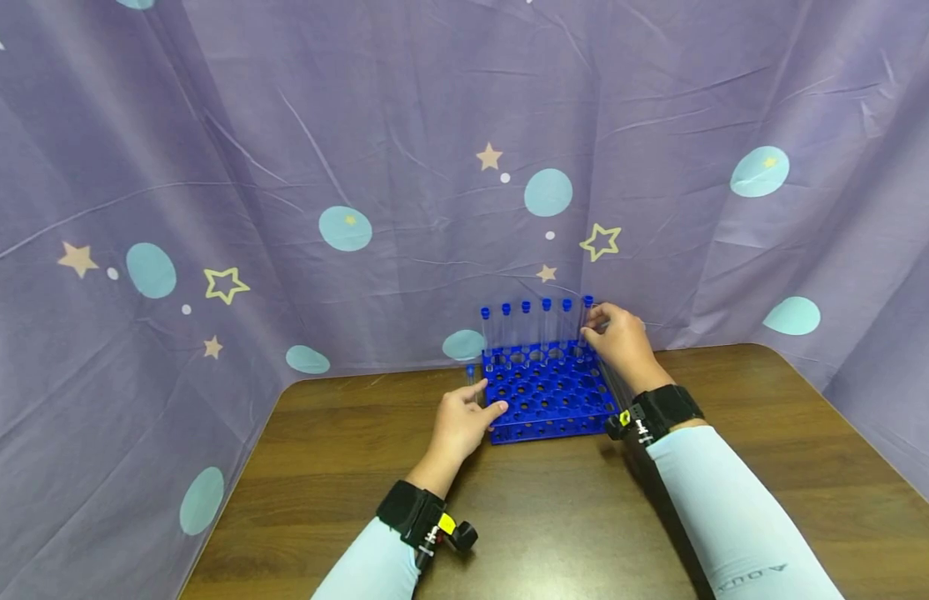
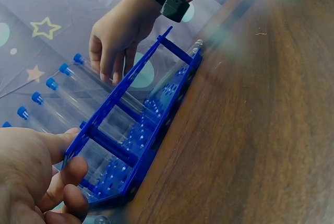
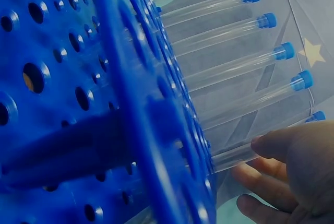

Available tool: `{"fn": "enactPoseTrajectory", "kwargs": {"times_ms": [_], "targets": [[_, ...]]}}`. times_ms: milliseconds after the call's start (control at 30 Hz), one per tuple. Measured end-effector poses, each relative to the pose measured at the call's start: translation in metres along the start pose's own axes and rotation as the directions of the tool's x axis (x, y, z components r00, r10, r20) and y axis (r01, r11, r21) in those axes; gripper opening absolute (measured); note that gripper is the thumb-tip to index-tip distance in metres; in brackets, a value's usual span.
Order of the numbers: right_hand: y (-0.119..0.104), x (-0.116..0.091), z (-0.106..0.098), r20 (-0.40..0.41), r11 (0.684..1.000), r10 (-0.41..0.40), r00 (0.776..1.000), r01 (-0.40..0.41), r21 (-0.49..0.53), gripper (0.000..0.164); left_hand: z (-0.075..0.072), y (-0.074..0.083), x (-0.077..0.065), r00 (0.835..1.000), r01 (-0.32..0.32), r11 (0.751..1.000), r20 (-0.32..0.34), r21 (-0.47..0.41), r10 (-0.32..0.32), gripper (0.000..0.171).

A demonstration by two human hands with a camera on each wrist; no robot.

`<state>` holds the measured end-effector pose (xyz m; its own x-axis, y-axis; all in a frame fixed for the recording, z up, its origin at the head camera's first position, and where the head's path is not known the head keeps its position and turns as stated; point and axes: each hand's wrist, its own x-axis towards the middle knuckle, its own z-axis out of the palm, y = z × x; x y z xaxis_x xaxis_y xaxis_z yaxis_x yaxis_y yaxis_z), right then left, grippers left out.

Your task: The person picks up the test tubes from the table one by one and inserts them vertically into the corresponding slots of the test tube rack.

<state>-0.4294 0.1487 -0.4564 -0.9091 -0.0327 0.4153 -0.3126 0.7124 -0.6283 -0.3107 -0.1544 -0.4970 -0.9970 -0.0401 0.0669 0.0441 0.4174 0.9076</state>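
Observation:
A blue test tube rack (image 1: 550,404) stands on the table, its back row holding several upright clear test tubes with blue caps. My right hand (image 1: 620,342) is at the rightmost test tube (image 1: 586,315), pinching it below the cap between thumb and fingers; the tube's lower end sits in the rack. My left hand (image 1: 462,421) grips the rack's left side, thumb and fingers either side of the top plate's edge in the left wrist view. Beside that side is another capped tube (image 1: 470,372), partly hidden by the fingers.
Another clear tube (image 2: 197,46) lies along the rack's right side, mostly hidden by the right arm in the head view. The wooden table (image 1: 344,467) reaches back to a purple curtain (image 1: 434,108) with stars and blue spots, close behind the rack.

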Motion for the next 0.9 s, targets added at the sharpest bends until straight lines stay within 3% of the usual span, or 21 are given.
{"fn": "enactPoseTrajectory", "kwargs": {"times_ms": [533, 700, 900], "targets": [[0.000, -0.013, -0.010, 0.052, 0.995, 0.098, 0.994, -0.098, -0.002, 0.031, 0.001, 0.000, 0.001, 1.000, 0.001, 1.000, -0.007, 0.008, -0.001, 0.062], [-0.001, -0.020, -0.019, 0.196, 0.979, 0.201, 0.960, -0.189, -0.079, 0.041, 0.001, 0.000, 0.000, 1.000, 0.002, 1.000, -0.005, 0.005, -0.002, 0.063], [0.005, -0.025, -0.027, 0.347, 0.978, 0.196, 0.917, -0.154, -0.143, 0.047, 0.000, 0.000, 0.000, 1.000, 0.002, 1.000, -0.002, 0.006, -0.002, 0.063]]}}
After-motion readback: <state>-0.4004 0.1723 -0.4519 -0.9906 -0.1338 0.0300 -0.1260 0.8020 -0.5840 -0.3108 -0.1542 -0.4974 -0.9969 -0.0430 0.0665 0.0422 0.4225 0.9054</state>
